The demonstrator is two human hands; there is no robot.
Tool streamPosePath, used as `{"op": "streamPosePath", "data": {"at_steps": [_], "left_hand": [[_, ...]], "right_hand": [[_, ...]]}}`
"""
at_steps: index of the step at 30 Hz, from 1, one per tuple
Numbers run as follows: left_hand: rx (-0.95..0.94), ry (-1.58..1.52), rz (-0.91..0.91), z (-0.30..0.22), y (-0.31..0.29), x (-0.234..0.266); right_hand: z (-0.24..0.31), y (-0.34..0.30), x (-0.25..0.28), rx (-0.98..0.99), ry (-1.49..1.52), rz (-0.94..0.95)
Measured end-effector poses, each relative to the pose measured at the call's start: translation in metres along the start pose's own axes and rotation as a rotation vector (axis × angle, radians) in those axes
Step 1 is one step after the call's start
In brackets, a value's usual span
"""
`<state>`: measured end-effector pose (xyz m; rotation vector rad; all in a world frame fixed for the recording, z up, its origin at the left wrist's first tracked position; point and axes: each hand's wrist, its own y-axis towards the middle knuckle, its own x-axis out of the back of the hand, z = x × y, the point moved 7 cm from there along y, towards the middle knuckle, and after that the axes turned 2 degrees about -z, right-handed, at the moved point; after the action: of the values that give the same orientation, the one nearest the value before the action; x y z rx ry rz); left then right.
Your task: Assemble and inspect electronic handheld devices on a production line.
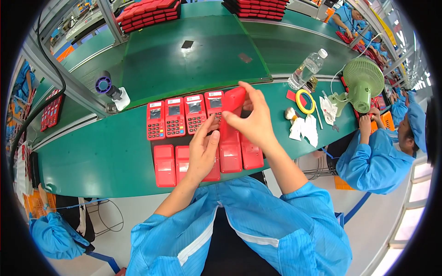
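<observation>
My right hand [254, 117] grips a red payment terminal [234, 99], tilted up, between thumb and fingers. My left hand [204, 154] is just to its left with fingers stretched out and thumb apart; I cannot tell whether its fingertips touch the terminal. Behind the hands is a row of red card terminals with keypads and small screens facing up, such as the leftmost terminal [155, 120]. In a nearer row lie several red terminals showing plain backs, among them a red back [165, 165]; my left hand partly covers this row.
The green workbench [92, 152] carries a water bottle [307, 69], yellow tape roll [305, 101], crumpled tissues [309, 130] and green fan [363, 78] on the right. A purple-and-black handheld tool [107, 85] stands left. Red stacks [149, 14] sit at the back. A co-worker [380, 154] sits right.
</observation>
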<state>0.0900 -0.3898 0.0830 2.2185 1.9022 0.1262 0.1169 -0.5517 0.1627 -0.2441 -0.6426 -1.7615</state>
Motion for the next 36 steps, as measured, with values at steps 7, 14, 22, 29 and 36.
{"op": "streamPosePath", "data": {"at_steps": [7, 14, 22, 29, 36], "left_hand": [[0.431, -0.908, 0.104, -0.001, -0.012, -0.030], [0.713, -1.120, 0.211, 0.001, -0.020, -0.034], [0.555, -1.013, 0.263, 0.008, -0.018, -0.031], [0.190, -0.070, 0.193, 0.007, -0.014, -0.026], [-0.043, 0.302, 0.163, -0.022, -0.013, -0.031]], "right_hand": [[0.033, -0.024, 0.000, 0.114, 0.122, -0.028], [-0.008, -0.020, -0.002, -0.069, 0.355, 0.106], [-0.004, -0.052, 0.001, 0.012, 0.256, 0.030], [0.004, -0.065, -0.006, 0.004, -0.045, 0.139], [-0.079, -0.034, 0.003, -0.445, 0.576, 0.166]]}}
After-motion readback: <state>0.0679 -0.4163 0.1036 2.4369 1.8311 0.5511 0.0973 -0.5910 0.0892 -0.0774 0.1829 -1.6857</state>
